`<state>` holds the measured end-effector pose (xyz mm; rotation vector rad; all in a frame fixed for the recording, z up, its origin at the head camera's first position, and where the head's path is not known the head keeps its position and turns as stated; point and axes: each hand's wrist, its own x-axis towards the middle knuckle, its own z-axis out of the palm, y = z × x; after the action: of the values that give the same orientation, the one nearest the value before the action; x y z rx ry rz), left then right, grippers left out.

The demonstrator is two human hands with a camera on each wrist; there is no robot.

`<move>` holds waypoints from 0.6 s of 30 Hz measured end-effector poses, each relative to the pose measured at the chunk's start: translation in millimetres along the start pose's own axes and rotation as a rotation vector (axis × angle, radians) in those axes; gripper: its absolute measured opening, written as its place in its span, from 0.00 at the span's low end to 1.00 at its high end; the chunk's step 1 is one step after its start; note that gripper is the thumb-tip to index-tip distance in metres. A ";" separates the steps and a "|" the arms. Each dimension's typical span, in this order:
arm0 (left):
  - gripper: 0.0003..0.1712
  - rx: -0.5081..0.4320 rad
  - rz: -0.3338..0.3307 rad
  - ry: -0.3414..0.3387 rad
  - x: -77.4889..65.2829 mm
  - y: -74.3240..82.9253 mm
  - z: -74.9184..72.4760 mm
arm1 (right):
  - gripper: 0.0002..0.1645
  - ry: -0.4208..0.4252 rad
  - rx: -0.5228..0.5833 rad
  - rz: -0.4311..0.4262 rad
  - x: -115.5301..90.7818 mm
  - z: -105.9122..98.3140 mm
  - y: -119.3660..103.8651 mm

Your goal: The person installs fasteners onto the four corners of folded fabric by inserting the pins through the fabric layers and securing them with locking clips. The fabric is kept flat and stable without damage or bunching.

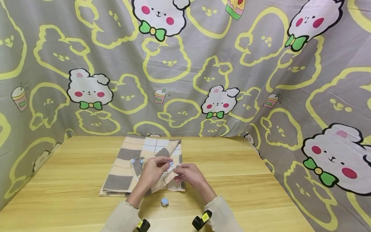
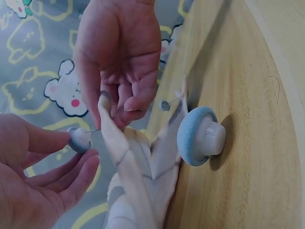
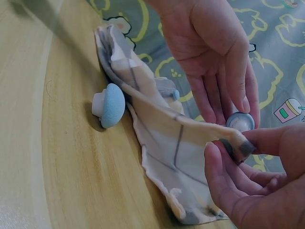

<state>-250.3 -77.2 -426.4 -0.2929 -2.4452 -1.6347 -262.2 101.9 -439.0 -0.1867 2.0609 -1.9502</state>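
My left hand (image 1: 153, 170) pinches a blue mushroom-shaped fastener (image 2: 80, 140) with a white underside between thumb and fingers. A thin metal pin runs from it to the raised cloth edge in the left wrist view. My right hand (image 1: 192, 174) pinches the corner of a plaid fleece cloth (image 1: 120, 181) in cream, grey and white, lifting it off the layers below. Close in front of the cloth, a similar fastener (image 1: 164, 202) lies on its side on the table, its blue fabric cap and white base apart from both hands.
Two small blue fasteners, one left (image 1: 133, 161) and one right (image 1: 141, 161), sit on a grey part of the cloth. The wooden table (image 1: 232, 180) extends on both sides. A grey curtain (image 1: 179, 64) with cartoon animals hangs behind and around it.
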 end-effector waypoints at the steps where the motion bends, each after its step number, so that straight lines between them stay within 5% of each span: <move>1: 0.08 0.005 0.004 0.000 -0.3 0.2 -0.1 | 0.14 0.000 0.000 0.000 -0.1 -0.1 0.3; 18: 0.08 0.025 0.005 -0.005 -1.4 3.2 -0.9 | 0.14 -0.008 -0.008 -0.007 0.9 0.5 2.2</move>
<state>-248.1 -77.0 -423.5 -0.2993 -2.4649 -1.6022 -262.6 101.3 -441.3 -0.2038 2.0662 -1.9425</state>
